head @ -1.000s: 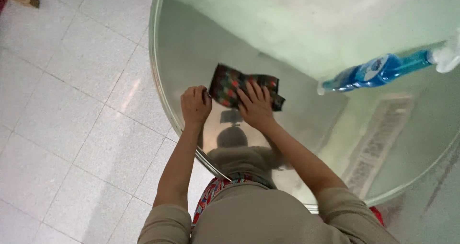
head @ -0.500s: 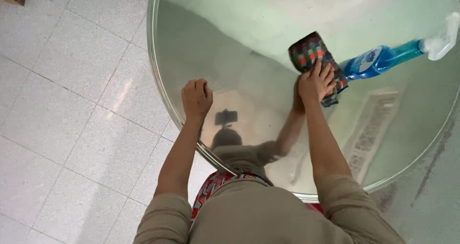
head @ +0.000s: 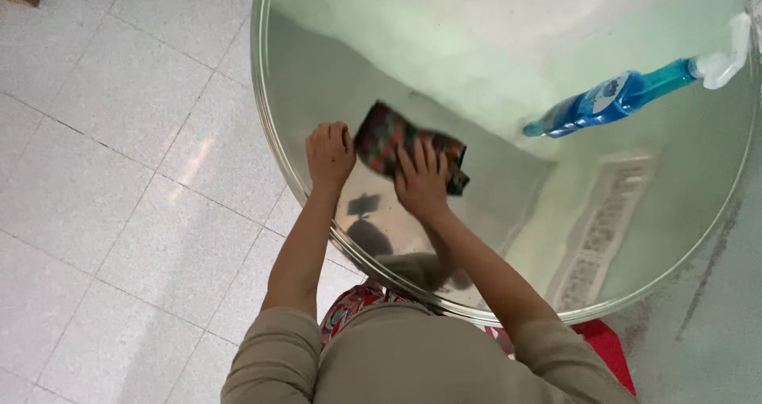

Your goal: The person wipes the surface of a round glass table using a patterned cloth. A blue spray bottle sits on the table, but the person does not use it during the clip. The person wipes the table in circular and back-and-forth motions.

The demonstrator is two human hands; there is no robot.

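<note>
A round glass tabletop (head: 270,126) fills the upper right of the head view. My right hand (head: 421,180) presses flat on a dark checked cloth (head: 385,140) with red and green squares, near the table's front left edge. Just left of the cloth, my left hand (head: 329,154) rests as a fist on the glass, fingers curled with nothing in them. A blue spray bottle (head: 611,98) with a white trigger head lies on its side at the far right of the glass.
White floor tiles (head: 119,174) spread to the left and below the table. A pale patterned mat (head: 607,225) shows through the glass at the right. A red object (head: 607,348) lies on the floor by my right elbow.
My right hand has swept the cloth back from beside the spray bottle to the left, next to my left fist. The left hand has stayed in place.
</note>
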